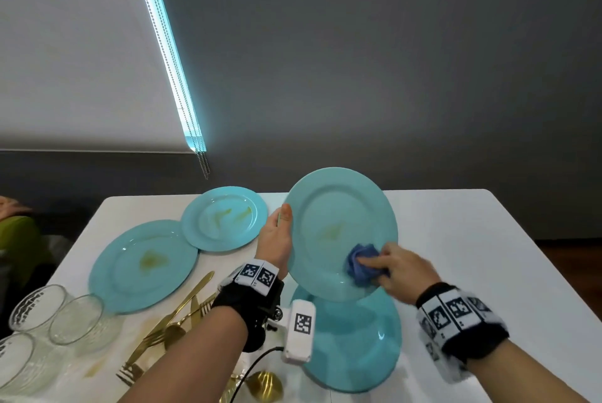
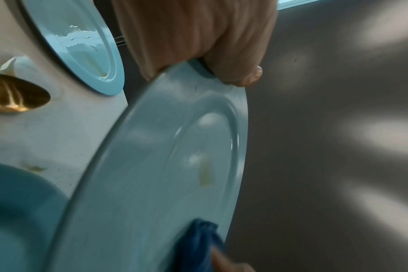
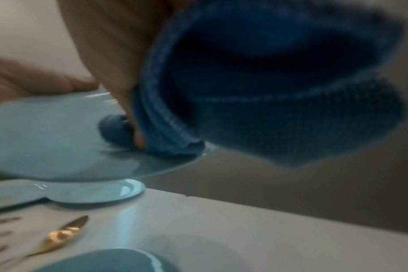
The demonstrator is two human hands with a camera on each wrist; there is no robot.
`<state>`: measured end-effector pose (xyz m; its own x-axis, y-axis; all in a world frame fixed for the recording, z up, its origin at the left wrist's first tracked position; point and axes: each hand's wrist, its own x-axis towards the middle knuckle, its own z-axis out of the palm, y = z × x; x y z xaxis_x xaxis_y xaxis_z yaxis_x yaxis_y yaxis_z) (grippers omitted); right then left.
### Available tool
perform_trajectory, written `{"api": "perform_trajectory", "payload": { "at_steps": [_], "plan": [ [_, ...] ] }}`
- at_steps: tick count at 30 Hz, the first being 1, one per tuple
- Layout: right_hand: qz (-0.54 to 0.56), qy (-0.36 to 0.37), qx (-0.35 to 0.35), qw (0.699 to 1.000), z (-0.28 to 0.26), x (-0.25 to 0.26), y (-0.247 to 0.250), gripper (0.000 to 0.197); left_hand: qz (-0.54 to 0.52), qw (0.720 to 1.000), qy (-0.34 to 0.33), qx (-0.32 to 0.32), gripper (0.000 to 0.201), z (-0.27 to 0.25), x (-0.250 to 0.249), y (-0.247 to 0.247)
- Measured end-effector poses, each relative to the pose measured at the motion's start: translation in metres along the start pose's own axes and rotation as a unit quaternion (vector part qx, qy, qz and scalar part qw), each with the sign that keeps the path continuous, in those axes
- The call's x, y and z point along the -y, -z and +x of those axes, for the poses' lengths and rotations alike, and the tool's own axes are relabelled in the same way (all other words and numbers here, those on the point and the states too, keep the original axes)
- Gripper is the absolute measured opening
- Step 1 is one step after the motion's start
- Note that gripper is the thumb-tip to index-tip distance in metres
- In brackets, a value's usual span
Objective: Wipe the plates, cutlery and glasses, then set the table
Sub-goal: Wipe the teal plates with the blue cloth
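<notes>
Head view looks down on a white table [image 1: 472, 256] that fills the lower half of the scene, with a grey wall and a pale window blind behind it. Above the table you hold a turquoise plate [image 1: 335, 213] tilted up toward you; a faint yellowish smear sits near its middle. Directly under it, a second turquoise plate [image 1: 358, 353] lies flat at the near edge. To your left lie two more plates, both marked with yellowish residue: a large plate [image 1: 143, 265] and, touching its far rim, a small plate [image 1: 224, 218]. Three clear glasses [image 1: 49, 327] stand at the near left corner. Gold cutlery [image 1: 182, 311] lies in a loose pile between the glasses and your left arm. Your left hand [image 1: 277, 239] grips the raised plate's left rim, thumb on its face. Your right hand [image 1: 399, 267] clutches a bunched blue cloth [image 1: 360, 264] and presses it against the lower right of that plate. Both wrists wear bands printed with black-and-white square codes; no readable writing shows anywhere.
</notes>
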<state>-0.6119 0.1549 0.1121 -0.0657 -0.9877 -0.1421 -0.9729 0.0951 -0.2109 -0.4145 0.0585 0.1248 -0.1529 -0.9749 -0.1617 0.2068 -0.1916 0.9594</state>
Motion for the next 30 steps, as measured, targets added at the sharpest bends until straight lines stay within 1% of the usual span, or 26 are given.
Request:
{"api": "perform_trajectory", "payload": {
  "at_steps": [2, 3, 4, 5, 6, 7, 8, 10, 11, 12, 13, 15, 16, 17, 18, 19, 20, 22, 23, 24, 25, 26, 27, 28, 29, 30],
  "plan": [
    [0.028, -0.086, -0.105, 0.99, 0.007, -0.003, 0.009, 0.039, -0.009, 0.999, 0.024, 0.023, 0.028, -0.005, 0.004, -0.006],
    [0.065, -0.118, -0.167, 0.977, 0.01, 0.0, 0.01, 0.039, -0.012, 0.999, 0.032, 0.031, 0.029, -0.007, 0.004, -0.01],
    [0.092, -0.121, -0.219, 0.964, 0.011, 0.004, 0.007, 0.039, -0.011, 0.999, 0.03, 0.034, 0.03, -0.008, 0.003, -0.014],
    [0.101, -0.089, -0.245, 0.96, 0.009, 0.008, 0.001, 0.041, -0.007, 0.999, 0.022, 0.034, 0.029, -0.008, 0.002, -0.017],
    [0.101, -0.021, -0.237, 0.966, 0.004, 0.013, -0.002, 0.042, -0.004, 0.999, 0.011, 0.036, 0.027, -0.008, 0.0, -0.019],
    [0.058, 0.057, -0.202, 0.976, -0.001, 0.013, -0.012, 0.042, 0.003, 0.999, -0.001, 0.034, 0.026, -0.007, -0.001, -0.018],
    [0.028, 0.103, -0.128, 0.986, -0.006, 0.011, -0.015, 0.042, 0.015, 0.999, -0.009, 0.032, 0.026, -0.005, -0.003, -0.016],
    [-0.013, 0.096, 0.02, 0.995, -0.011, -0.004, -0.003, 0.038, 0.031, 0.999, -0.009, 0.029, 0.027, -0.004, -0.003, -0.013],
    [-0.031, 0.068, 0.036, 0.997, -0.008, -0.015, 0.003, 0.037, 0.041, 0.999, -0.007, 0.033, 0.027, -0.005, -0.002, -0.012],
    [-0.042, 0.031, 0.016, 0.999, -0.004, -0.023, 0.008, 0.037, 0.05, 0.998, -0.003, 0.042, 0.028, -0.006, 0.001, -0.013],
    [-0.029, -0.021, -0.036, 0.999, -0.002, -0.025, 0.013, 0.036, 0.059, 0.997, 0.0, 0.049, 0.028, -0.007, 0.003, -0.014],
    [0.063, -0.098, -0.192, 0.975, 0.004, -0.018, 0.009, 0.037, 0.067, 0.996, 0.007, 0.058, 0.029, -0.01, 0.005, -0.02],
    [0.101, -0.097, -0.247, 0.959, 0.006, -0.012, 0.003, 0.039, 0.065, 0.996, 0.007, 0.06, 0.029, -0.01, 0.005, -0.024],
    [0.119, -0.065, -0.263, 0.955, 0.005, -0.005, -0.005, 0.042, 0.064, 0.996, 0.005, 0.06, 0.029, -0.011, 0.004, -0.027],
    [0.113, 0.007, -0.244, 0.963, 0.001, 0.004, -0.007, 0.042, 0.061, 0.996, 0.001, 0.059, 0.029, -0.01, 0.003, -0.028],
    [0.068, 0.087, -0.194, 0.975, -0.004, 0.008, -0.012, 0.043, 0.053, 0.997, -0.004, 0.053, 0.028, -0.01, 0.0, -0.028],
    [0.021, 0.14, -0.121, 0.982, -0.01, 0.008, -0.013, 0.044, 0.041, 0.998, -0.008, 0.044, 0.027, -0.009, -0.001, -0.026],
    [-0.044, 0.144, -0.014, 0.989, -0.012, -0.001, 0.002, 0.042, 0.028, 0.999, -0.005, 0.031, 0.026, -0.006, -0.005, -0.018],
    [-0.051, 0.117, -0.018, 0.992, -0.008, -0.013, 0.007, 0.04, 0.027, 0.999, 0.002, 0.028, 0.027, -0.005, -0.005, -0.015],
    [-0.042, 0.053, -0.025, 0.997, -0.004, -0.02, 0.014, 0.039, 0.026, 0.999, 0.01, 0.028, 0.028, -0.006, -0.004, -0.014],
    [-0.019, -0.007, -0.072, 0.997, 0.0, -0.022, 0.017, 0.039, 0.021, 0.999, 0.018, 0.03, 0.028, -0.007, -0.004, -0.014],
    [0.01, -0.055, -0.148, 0.987, 0.003, -0.02, 0.019, 0.04, 0.017, 0.999, 0.027, 0.037, 0.028, -0.008, -0.004, -0.016],
    [0.041, -0.076, -0.225, 0.971, 0.007, -0.017, 0.016, 0.042, 0.015, 0.999, 0.029, 0.044, 0.028, -0.008, -0.004, -0.019],
    [0.051, -0.061, -0.274, 0.958, 0.008, -0.012, 0.011, 0.044, 0.02, 0.998, 0.024, 0.047, 0.028, -0.008, -0.006, -0.021],
    [0.058, -0.009, -0.26, 0.964, 0.005, -0.006, 0.009, 0.044, 0.029, 0.998, 0.014, 0.045, 0.028, -0.008, -0.008, -0.023],
    [0.026, 0.062, -0.222, 0.973, 0.001, 0.0, 0.004, 0.041, 0.036, 0.999, 0.009, 0.039, 0.028, -0.006, -0.008, -0.022]
  ]
}}
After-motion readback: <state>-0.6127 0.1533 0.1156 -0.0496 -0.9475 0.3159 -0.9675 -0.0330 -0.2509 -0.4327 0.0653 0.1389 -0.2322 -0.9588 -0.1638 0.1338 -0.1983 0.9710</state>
